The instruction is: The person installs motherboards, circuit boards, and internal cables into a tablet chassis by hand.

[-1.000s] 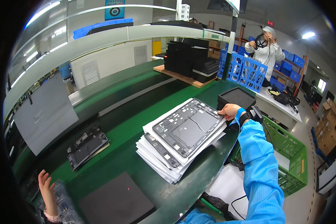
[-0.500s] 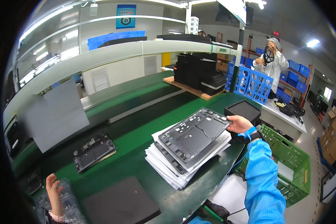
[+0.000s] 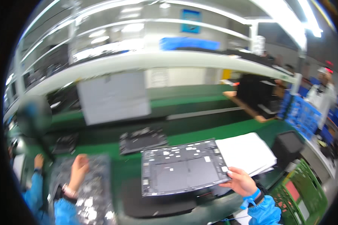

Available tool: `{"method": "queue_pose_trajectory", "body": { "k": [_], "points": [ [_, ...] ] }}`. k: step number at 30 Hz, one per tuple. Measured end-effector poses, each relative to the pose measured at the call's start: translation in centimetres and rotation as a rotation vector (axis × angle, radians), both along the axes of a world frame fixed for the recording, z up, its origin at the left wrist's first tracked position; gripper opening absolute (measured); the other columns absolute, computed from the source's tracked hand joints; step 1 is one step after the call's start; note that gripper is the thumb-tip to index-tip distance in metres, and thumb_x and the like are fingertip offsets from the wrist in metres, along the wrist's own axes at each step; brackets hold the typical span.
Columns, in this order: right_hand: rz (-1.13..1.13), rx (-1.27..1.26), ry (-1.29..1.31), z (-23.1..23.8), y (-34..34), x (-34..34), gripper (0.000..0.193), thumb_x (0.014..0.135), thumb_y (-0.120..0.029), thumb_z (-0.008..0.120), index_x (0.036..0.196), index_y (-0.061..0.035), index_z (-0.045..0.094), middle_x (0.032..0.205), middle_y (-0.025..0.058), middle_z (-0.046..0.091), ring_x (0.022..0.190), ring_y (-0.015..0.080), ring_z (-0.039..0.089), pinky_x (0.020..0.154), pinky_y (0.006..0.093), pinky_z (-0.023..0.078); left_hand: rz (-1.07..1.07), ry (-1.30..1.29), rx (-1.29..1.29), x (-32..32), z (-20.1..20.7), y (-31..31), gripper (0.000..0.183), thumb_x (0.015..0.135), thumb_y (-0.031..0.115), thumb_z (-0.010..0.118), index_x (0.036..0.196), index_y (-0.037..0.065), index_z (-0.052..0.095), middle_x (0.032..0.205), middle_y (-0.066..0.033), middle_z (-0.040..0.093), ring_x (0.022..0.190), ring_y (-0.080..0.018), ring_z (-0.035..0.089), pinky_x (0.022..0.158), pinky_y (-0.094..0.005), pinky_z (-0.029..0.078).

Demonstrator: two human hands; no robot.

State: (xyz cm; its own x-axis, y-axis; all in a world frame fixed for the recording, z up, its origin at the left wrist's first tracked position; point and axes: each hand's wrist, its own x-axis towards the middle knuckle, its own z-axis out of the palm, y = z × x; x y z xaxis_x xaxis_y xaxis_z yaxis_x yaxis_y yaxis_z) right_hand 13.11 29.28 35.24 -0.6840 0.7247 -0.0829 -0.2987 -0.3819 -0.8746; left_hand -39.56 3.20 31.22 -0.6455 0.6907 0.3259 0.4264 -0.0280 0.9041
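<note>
My right hand (image 3: 241, 182) grips the lower right corner of a dark grey device back cover (image 3: 176, 174), a flat rectangular shell with small white patches on its inner face. The cover hangs tilted over a black slab (image 3: 157, 206) and overlaps the stack of white sheets (image 3: 246, 152) on its right. To the left, my left hand (image 3: 79, 170) is raised over a clear plastic tray of small parts (image 3: 88, 198). Its fingers are loosely curled and blurred, and nothing shows in them. Past the cover lies another dark device shell with parts (image 3: 143, 140).
A co-worker's hand (image 3: 38, 161) is at the far left. A green crate (image 3: 302, 195) stands at the lower right, near a black box (image 3: 287, 144). Blue baskets (image 3: 300, 114) and a person in white (image 3: 321, 95) are beyond. A grey panel (image 3: 114, 99) stands at the back.
My right hand has lifted the device back cover off the paper stack and carried it left. My left hand has come further into view. The whole view has turned leftward.
</note>
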Motion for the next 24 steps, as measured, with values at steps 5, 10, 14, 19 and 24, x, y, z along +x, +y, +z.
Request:
{"method": "queue_pose_trajectory", "body": {
  "k": [5, 10, 14, 19, 24],
  "points": [
    [0.09, -0.068, -0.118, -2.8, -5.3, -3.3, 0.027, 0.09, -0.006, 0.045, 0.116, 0.0014, 0.048, 0.12, 0.0167, 0.054, 0.111, 0.0329, 0.054, 0.085, 0.0559, 0.049, 0.27, 0.526, -0.254, -1.5, 2.1, -5.9, 0.027, 0.076, 0.005, 0.061, 0.103, 0.001, 0.058, 0.095, -0.0134, 0.063, 0.091, -0.0241, 0.062, 0.077, -0.0337, 0.049],
    [0.063, -0.058, -0.237, -3.2, -5.9, -5.3, 0.017, 0.091, -0.011, 0.05, 0.102, 0.0002, 0.055, 0.094, 0.0133, 0.064, 0.078, 0.0225, 0.066, 0.062, 0.034, 0.057, 0.357, 0.382, -0.432, -2.7, 2.2, -8.9, 0.018, 0.076, 0.004, 0.061, 0.094, 0.0, 0.062, 0.087, -0.0135, 0.066, 0.083, -0.0257, 0.066, 0.072, -0.0346, 0.051],
    [0.217, 0.033, -0.398, -2.2, -6.0, -5.2, 0.034, 0.093, -0.014, 0.054, 0.122, 0.0019, 0.047, 0.105, 0.0094, 0.058, 0.092, 0.0175, 0.06, 0.078, 0.0282, 0.049, 0.449, 0.504, -0.605, -3.2, 0.3, -10.8, 0.019, 0.073, 0.015, 0.068, 0.083, 0.0, 0.065, 0.083, -0.0182, 0.067, 0.079, -0.0344, 0.065, 0.074, -0.0372, 0.051],
    [0.164, 0.4, -0.615, -3.5, -5.5, -4.4, 0.023, 0.091, -0.011, 0.058, 0.11, 0.0007, 0.053, 0.072, 0.0026, 0.058, 0.056, 0.0091, 0.054, 0.05, 0.0207, 0.04, 0.509, 0.478, -0.925, -1.9, -1.3, -10.2, 0.022, 0.07, 0.017, 0.069, 0.079, -0.002, 0.065, 0.078, -0.0244, 0.064, 0.077, -0.0387, 0.064, 0.073, -0.0425, 0.051],
    [0.187, 0.568, -0.634, -3.0, -4.9, -4.4, 0.015, 0.091, -0.012, 0.057, 0.1, 0.0005, 0.059, 0.063, -0.0013, 0.053, 0.055, 0.0059, 0.047, 0.049, 0.0205, 0.035, 0.594, 0.622, -0.868, -1.6, -2.5, -9.1, 0.01, 0.068, 0.005, 0.063, 0.073, -0.004, 0.062, 0.078, -0.0284, 0.062, 0.078, -0.0427, 0.062, 0.071, -0.0481, 0.051]
  ]
}}
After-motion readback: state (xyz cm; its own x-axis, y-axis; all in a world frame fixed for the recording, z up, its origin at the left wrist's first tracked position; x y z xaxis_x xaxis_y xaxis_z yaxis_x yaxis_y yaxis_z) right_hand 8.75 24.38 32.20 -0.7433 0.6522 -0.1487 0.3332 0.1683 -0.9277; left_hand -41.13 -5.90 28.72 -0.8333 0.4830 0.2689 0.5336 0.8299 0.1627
